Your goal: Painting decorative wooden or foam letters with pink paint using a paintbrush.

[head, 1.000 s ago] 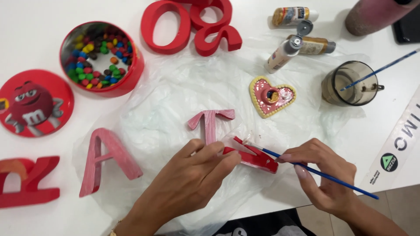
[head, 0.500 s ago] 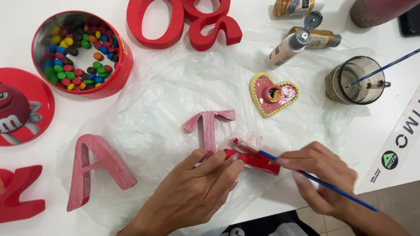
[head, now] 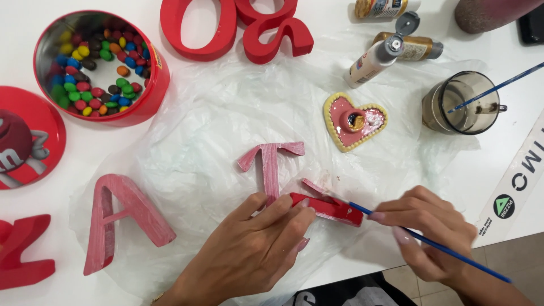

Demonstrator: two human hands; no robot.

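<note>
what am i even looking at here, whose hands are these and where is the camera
The camera sits on a person's head and looks down, so the two bare hands are that person's own. The left hand steadies a red wooden letter lying on a clear plastic sheet. The right hand holds a thin blue paintbrush with its tip at the letter's end. Nearby lie a pink letter T and a pink letter A, a heart-shaped dish of pink paint, a cup of water with another brush, paint bottles, more red letters, and a red tin of coloured candies with its lid beside it.
</note>
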